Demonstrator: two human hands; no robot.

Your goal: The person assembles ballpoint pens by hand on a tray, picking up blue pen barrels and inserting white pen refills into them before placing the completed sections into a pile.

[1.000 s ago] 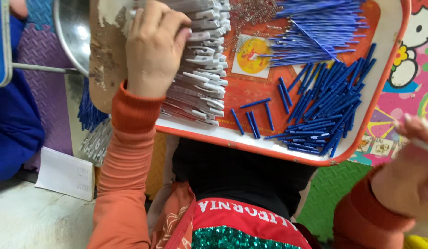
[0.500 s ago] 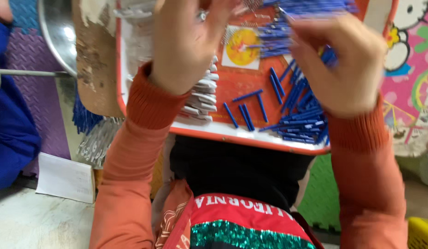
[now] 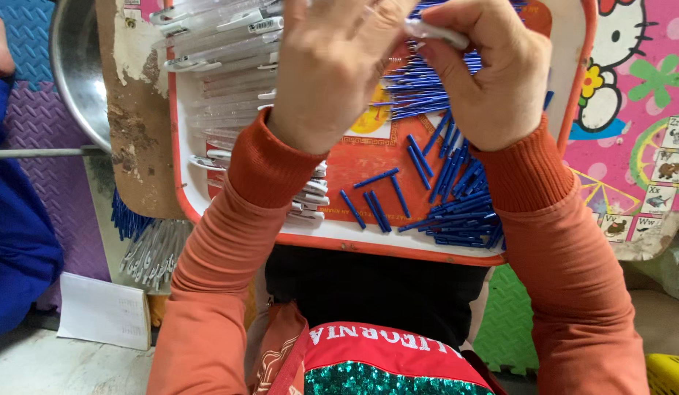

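Over the orange tray [image 3: 368, 245] on the lap, both hands meet near the top edge. Left hand [image 3: 339, 66] and right hand [image 3: 485, 73] pinch one clear pen barrel [image 3: 434, 31] between them, fingers pressed together on it. Wrists are bent upward, orange sleeves angling in from below. Loose blue refills [image 3: 456, 212] lie close to the tray's near rim, so a knock from a forearm could roll them off. Stacked clear barrels [image 3: 222, 51] sit beside the left wrist and could slide
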